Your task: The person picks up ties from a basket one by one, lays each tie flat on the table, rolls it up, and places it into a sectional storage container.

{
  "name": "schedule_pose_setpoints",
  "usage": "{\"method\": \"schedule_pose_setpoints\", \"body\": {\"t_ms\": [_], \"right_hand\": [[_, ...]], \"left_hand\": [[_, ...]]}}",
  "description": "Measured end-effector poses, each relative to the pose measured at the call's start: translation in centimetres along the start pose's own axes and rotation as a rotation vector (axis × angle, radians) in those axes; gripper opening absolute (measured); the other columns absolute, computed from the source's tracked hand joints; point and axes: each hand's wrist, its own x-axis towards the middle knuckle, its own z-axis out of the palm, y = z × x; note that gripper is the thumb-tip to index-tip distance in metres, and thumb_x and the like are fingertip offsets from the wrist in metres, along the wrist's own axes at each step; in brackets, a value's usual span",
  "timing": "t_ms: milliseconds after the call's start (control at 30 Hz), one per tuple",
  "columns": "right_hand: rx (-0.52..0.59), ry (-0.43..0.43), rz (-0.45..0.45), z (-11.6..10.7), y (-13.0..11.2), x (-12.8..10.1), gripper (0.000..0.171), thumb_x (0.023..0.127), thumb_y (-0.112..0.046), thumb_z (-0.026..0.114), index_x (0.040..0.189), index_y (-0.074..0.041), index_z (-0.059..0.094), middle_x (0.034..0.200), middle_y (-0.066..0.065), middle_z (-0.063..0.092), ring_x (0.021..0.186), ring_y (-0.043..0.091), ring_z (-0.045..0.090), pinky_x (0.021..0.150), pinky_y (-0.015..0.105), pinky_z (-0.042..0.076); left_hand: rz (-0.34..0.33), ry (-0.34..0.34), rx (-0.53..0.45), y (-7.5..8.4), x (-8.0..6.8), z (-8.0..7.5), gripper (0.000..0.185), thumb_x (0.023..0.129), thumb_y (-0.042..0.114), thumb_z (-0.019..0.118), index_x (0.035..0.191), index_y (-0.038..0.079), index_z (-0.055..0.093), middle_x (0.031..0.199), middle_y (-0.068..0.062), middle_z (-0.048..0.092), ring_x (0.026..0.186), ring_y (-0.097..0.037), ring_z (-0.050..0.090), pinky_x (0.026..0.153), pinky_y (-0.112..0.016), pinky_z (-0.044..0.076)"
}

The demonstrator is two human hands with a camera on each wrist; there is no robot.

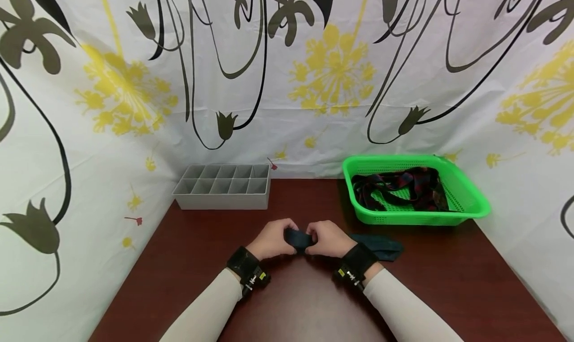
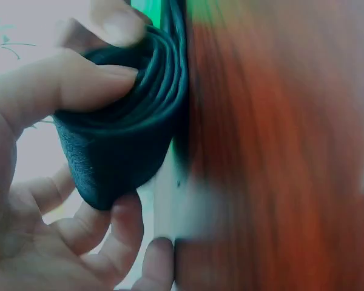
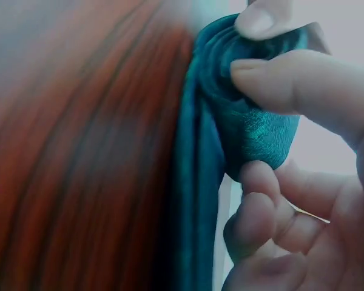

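Both hands meet at the near middle of the desk (image 1: 188,262): left hand (image 1: 271,240) and right hand (image 1: 329,238) each pinch the rolled dark teal necktie (image 1: 298,239), its loose tail trailing right toward the green basket (image 1: 466,197).

tabletop (image 2: 279,151) motion-blurred in both wrist views, rolled tie's (image 1: 298,239) middle hidden by fingers (image 1: 278,237)
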Motion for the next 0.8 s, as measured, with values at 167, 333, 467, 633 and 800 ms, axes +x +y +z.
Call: {"method": "schedule_pose_setpoints", "body": {"t_ms": [167, 333, 467, 633, 800], "right_hand": [[-0.032, -0.027, 0.028, -0.1, 0.0, 0.0, 0.026, 0.078, -0.023, 0.090, 0.096, -0.019, 0.071, 0.067, -0.008, 0.058, 0.062, 0.009, 0.053, 0.066, 0.028, 0.047], [0.002, 0.007, -0.002, -0.1, -0.3, -0.1, 0.034, 0.078, -0.030, 0.092, 0.104, -0.022, 0.070, 0.069, -0.010, 0.061, 0.064, 0.008, 0.056, 0.069, 0.027, 0.049], [-0.007, 0.024, 0.018, 0.1, -0.1, 0.0, 0.029, 0.076, -0.029, 0.093, 0.093, -0.024, 0.069, 0.065, -0.009, 0.059, 0.060, 0.009, 0.054, 0.067, 0.028, 0.047], [-0.016, -0.028, 0.051, 0.2, 0.3, 0.0, 0.037, 0.075, -0.031, 0.096, 0.094, -0.025, 0.066, 0.065, -0.010, 0.057, 0.060, 0.007, 0.054, 0.067, 0.026, 0.047], [0.083, 0.031, -0.015, 0.0, 0.2, 0.2, 0.038, 0.077, -0.032, 0.094, 0.105, -0.024, 0.069, 0.070, -0.007, 0.058, 0.065, 0.010, 0.054, 0.066, 0.026, 0.046]], "left_hand": [[-0.018, 0.000, 0.102, 0.5, 0.2, 0.3, 0.039, 0.073, 0.023, 0.093, 0.104, 0.016, 0.072, 0.098, 0.004, 0.068, 0.086, -0.011, 0.062, 0.082, -0.031, 0.054], [-0.039, -0.012, 0.190, 1.2, 0.2, 0.2, 0.028, 0.073, 0.023, 0.091, 0.091, 0.015, 0.071, 0.085, 0.004, 0.065, 0.077, -0.013, 0.057, 0.076, -0.030, 0.050], [-0.058, -0.028, 0.192, 1.3, 0.1, 0.0, 0.034, 0.073, 0.025, 0.090, 0.100, 0.015, 0.071, 0.092, 0.001, 0.064, 0.082, -0.015, 0.057, 0.076, -0.032, 0.051], [-0.074, -0.030, 0.191, 1.3, -0.1, 0.1, 0.043, 0.075, 0.031, 0.087, 0.112, 0.011, 0.074, 0.098, -0.001, 0.065, 0.084, -0.013, 0.057, 0.076, -0.030, 0.052], [-0.036, 0.007, 0.289, 1.6, -0.1, 0.1, 0.036, 0.075, 0.033, 0.088, 0.100, 0.010, 0.076, 0.087, 0.000, 0.064, 0.078, -0.014, 0.055, 0.070, -0.029, 0.048]]}}
